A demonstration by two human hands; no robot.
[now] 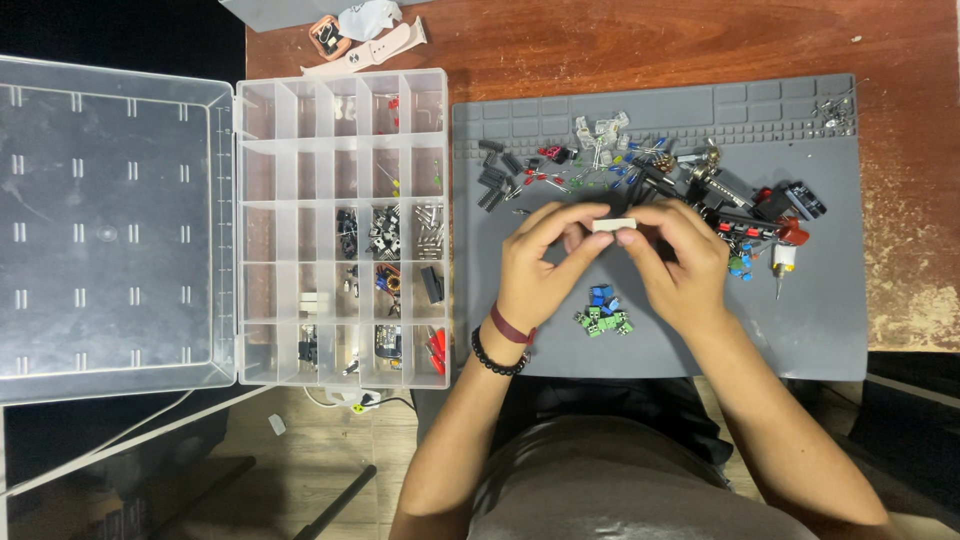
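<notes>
Both hands meet over the middle of the grey work mat (820, 330). My left hand (540, 265) and my right hand (680, 262) pinch a small white rectangular part (613, 225) between their fingertips, one at each end. Just below the hands lie small green and blue terminal blocks (603, 312). Beyond the fingers is a scatter of small electronic parts (640, 165): coloured LEDs, black chips and white connectors. My left wrist wears a dark red band and a black bead bracelet.
A clear plastic compartment box (345, 225) lies open left of the mat, its lid (110, 225) folded out; several cells hold small parts. A watch with a pale strap (365, 45) rests at the far edge of the wooden table (900, 45). More parts (780, 225) lie at the mat's right.
</notes>
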